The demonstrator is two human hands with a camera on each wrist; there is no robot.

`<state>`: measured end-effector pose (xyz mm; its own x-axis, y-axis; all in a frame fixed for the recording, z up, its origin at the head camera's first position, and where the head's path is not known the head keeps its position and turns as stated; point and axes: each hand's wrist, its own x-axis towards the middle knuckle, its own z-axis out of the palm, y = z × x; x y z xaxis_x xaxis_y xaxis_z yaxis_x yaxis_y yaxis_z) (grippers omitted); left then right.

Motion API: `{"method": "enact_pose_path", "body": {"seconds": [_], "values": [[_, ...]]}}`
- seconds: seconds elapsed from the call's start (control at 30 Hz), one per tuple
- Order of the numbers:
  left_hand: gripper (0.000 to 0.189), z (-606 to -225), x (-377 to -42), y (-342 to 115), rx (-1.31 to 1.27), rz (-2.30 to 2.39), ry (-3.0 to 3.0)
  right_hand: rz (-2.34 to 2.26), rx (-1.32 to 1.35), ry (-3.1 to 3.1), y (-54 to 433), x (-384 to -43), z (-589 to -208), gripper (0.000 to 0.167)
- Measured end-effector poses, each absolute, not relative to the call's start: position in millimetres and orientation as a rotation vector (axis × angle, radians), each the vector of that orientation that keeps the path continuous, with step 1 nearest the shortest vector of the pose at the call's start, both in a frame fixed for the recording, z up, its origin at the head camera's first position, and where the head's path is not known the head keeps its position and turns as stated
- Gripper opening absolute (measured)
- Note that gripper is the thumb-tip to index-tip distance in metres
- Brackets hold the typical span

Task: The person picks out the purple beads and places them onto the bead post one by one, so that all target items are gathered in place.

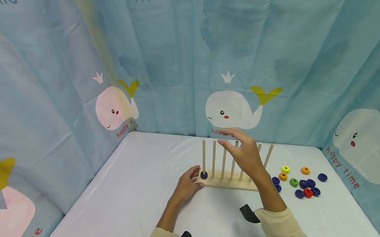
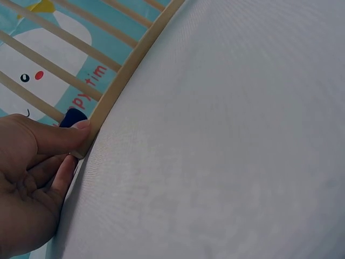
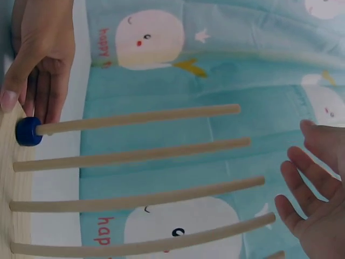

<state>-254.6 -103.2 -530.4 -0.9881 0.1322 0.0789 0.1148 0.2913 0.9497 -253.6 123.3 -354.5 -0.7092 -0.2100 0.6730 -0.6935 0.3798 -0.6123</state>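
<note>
A wooden peg rack (image 1: 226, 184) with several upright pegs stands on the table. Its leftmost peg carries one dark blue ring (image 1: 204, 175) down at the base, also plain as a blue bead (image 3: 28, 131) in the right wrist view. My left hand (image 1: 186, 185) grips the rack's left end; in the left wrist view the thumb (image 2: 62, 137) lies along the base's edge, with fingers at its end. Above the pegs, my right hand (image 1: 244, 153) is raised with thumb and fingers apart, holding nothing. It hides parts of several pegs in the head view.
Loose rings lie to the right of the rack: several blue ones (image 1: 322, 177), a red (image 1: 308, 193), a green (image 1: 293, 182), a yellow (image 1: 285, 169) and two orange (image 1: 305, 170). A whale-print curtain (image 1: 178, 96) hangs around the white table (image 1: 134, 187).
</note>
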Motion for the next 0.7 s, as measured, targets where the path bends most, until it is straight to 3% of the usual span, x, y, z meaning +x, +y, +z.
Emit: {"method": "enact_pose_path", "body": {"seconds": [0.7], "values": [[0.074,-531.7,-255.0,-103.2,0.252,1.843,2.532,1.238,0.600,-2.082,175.4,-231.6,-370.1,0.034]]}}
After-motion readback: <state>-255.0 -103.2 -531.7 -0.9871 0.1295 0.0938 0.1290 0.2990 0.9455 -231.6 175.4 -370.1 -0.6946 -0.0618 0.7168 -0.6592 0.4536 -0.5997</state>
